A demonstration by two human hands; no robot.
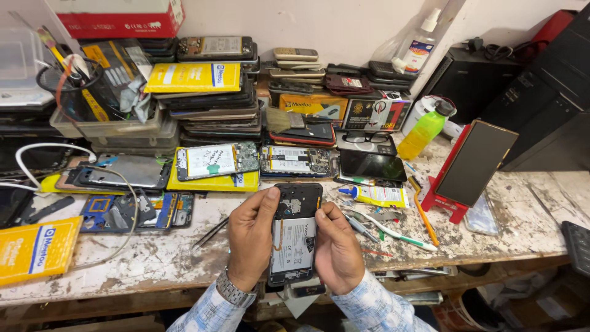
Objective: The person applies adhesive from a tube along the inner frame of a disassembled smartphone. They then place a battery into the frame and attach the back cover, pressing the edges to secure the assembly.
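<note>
Both hands grip the opened phone [295,233] from either side, held up in front of me just above the near edge of the workbench [522,227]. My left hand [249,237] wraps its left long edge, thumb lying up along the upper part of the frame, fingers hidden behind. My right hand [338,246] clasps the right long edge lower down, thumb pressed onto the rim beside the white battery [293,245]. The phone's long axis runs straight away from me, near end toward my chest, far end with the exposed circuit board toward the wall. Its back is off and faces up at me. The two hands sit equally close to it; the left grips higher, the right lower.

Just left of my left hand, black tweezers [210,233] lie slanted on the bare, scarred benchtop. Right of my right hand lie a white-and-green pen [393,232] and an orange-handled tool [424,216], and beyond them a small glue tube [375,195]. Further right a dark phone leans on a red stand [445,206]. Toward the far edge, two more opened phones [258,161] lie flat on a yellow box [212,182], with stacks of handsets and a green bottle [425,130] behind.
</note>
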